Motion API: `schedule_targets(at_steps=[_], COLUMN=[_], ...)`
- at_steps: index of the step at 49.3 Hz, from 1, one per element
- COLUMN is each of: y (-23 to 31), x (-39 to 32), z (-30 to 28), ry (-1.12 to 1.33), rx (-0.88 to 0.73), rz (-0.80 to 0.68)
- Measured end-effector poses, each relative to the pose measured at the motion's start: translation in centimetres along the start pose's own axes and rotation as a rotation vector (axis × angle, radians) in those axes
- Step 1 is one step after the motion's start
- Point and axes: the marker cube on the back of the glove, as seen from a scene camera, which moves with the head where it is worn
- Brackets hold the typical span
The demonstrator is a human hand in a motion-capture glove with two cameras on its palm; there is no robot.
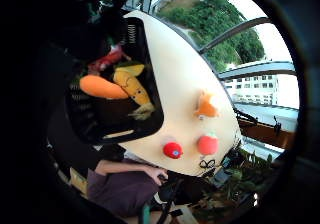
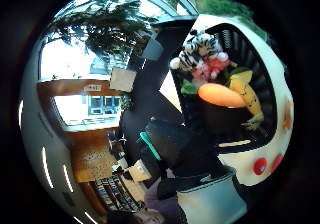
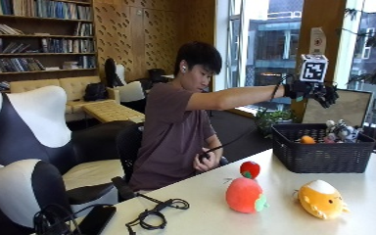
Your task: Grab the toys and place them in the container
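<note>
My gloved right hand is raised above the black basket, its fingers hanging apart with nothing in them. Inside the basket lie an orange carrot toy, a yellow plush and a striped tiger plush. Three toys sit on the white table in front of the basket: a small red fruit, a bigger red-orange fruit and a yellow-orange plush. In the little finger side palm view these are the small red fruit, the bigger fruit and the orange plush.
A coiled black cable and a dark flat device lie near the table's left end. The person's bare left hand rests near the table edge, holding a small dark object. Black-and-white chairs stand behind.
</note>
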Motion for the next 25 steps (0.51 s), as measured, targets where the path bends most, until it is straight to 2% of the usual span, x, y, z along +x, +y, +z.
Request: schedule_targets(at_steps=[2, 6, 11, 15, 21, 25], y=[0.3, 0.7, 1.9, 2.8, 4.5, 4.5], x=[1.0, 6.3, 12.1, 14.5, 19.6, 21.8], z=[-0.7, -0.9, -1.4, -2.1, -3.0, -3.7], ry=[-0.060, 0.063, 0.088, 0.012, -0.017, -0.126], rx=[-0.002, -0.028, -0.020, -0.011, 0.019, 0.026], rz=[-0.038, 0.020, -0.017, 0.012, -0.136, -0.006])
